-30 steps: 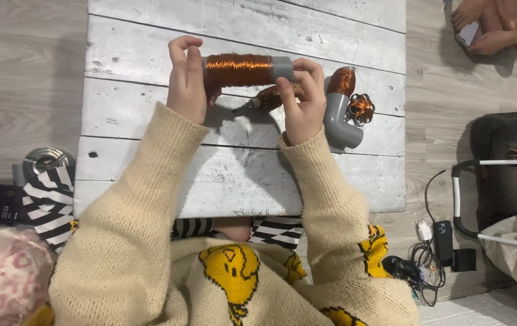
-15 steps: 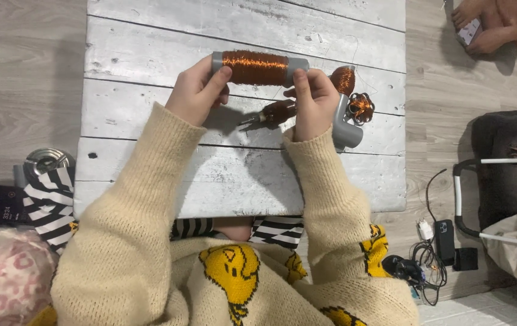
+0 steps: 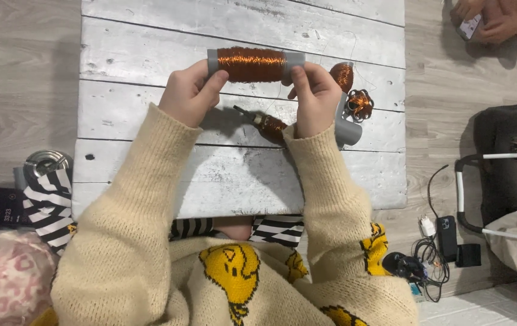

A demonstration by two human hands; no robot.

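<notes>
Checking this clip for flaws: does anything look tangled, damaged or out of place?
Yes: a loose tangle of copper wire lies on the white plank board beside the right hand, unspooled, unlike the neat coil both hands hold.

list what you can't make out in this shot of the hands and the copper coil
All in the head view:
- Underside of the grey tube wound with copper wire: faces away from the camera.
- Tube ends: covered by the left hand and right hand.
- Small copper-wound tool on the white plank table: its right end is hidden under the right hand.
- Loose strand: too thin to trace.
- Another person's hands: cut off by the top edge.
</notes>
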